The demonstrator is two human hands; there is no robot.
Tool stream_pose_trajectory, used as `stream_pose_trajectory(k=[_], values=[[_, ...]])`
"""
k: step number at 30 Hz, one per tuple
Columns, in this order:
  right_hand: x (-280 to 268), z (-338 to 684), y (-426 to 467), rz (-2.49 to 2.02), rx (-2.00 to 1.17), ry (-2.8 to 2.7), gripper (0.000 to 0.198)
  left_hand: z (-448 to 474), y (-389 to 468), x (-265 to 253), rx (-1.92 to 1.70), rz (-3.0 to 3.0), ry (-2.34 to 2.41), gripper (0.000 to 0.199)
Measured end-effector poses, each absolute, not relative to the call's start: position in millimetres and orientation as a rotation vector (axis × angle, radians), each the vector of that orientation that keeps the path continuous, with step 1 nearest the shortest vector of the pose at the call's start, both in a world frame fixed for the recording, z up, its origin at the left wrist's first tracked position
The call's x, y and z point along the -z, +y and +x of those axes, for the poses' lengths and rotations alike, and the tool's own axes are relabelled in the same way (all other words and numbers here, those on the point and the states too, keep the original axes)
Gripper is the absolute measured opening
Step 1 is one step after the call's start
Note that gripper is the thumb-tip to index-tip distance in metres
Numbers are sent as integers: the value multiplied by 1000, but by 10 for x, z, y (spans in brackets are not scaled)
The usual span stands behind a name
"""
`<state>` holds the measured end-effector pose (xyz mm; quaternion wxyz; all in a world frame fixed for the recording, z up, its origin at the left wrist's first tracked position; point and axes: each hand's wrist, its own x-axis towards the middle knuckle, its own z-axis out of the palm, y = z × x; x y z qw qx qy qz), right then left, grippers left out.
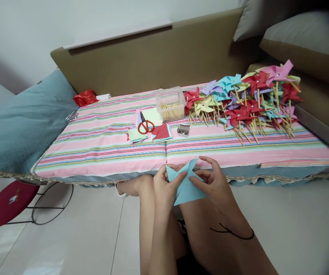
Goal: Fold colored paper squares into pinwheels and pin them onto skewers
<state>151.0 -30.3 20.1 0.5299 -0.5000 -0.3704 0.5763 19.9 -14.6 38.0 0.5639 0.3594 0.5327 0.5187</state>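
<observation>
A light blue paper square (pixel 189 192) with slits cut into it is held above my knees. My left hand (pixel 166 181) grips its left side, thumb pressed on the front near the middle. On the right side my right hand (pixel 210 179) pinches the paper, its thumb on the front and its index finger at the raised upper corner. Ahead on the striped cloth lie red-handled scissors (pixel 145 126) on stacks of coloured paper (pixel 138 133), beside a red cut sheet (pixel 161 132). A small box of metal pins (pixel 183 130) stands to their right.
A clear plastic tub (pixel 170 93) holds short wooden sticks. Many finished paper pinwheels (pixel 240 114) are heaped at the right. A red plastic bag (pixel 84 98) and a white roll (pixel 104 97) lie far left. A red stool (pixel 10 202) stands on the floor.
</observation>
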Motion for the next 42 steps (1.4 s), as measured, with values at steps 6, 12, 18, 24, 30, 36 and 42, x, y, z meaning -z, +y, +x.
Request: stream_pose_trajectory(k=[6, 12, 18, 24, 30, 36, 42], values=[[-186, 1503, -293, -1177, -1363, -863, 67, 237, -156, -401, -1255, 864, 1334, 31], [-215, 1502, -290, -1179, -1362, -830, 67, 251, -161, -383, -1265, 902, 1345, 30], [-229, 1515, -276, -1167, -1388, -815, 72, 272, -156, -394, -1302, 891, 1312, 30], [-199, 1591, -267, -1224, -1369, -844, 75, 149, -165, -402, -1117, 934, 1197, 40], [-190, 1594, -252, -1244, -1357, -861, 76, 146, -159, -357, -1125, 832, 1162, 44], [-201, 1575, -245, -1235, -1342, -815, 73, 203, -155, -365, -1160, 756, 1165, 47], [-224, 1574, -239, -1237, -1353, -801, 74, 223, -152, -367, -1172, 736, 1179, 48]])
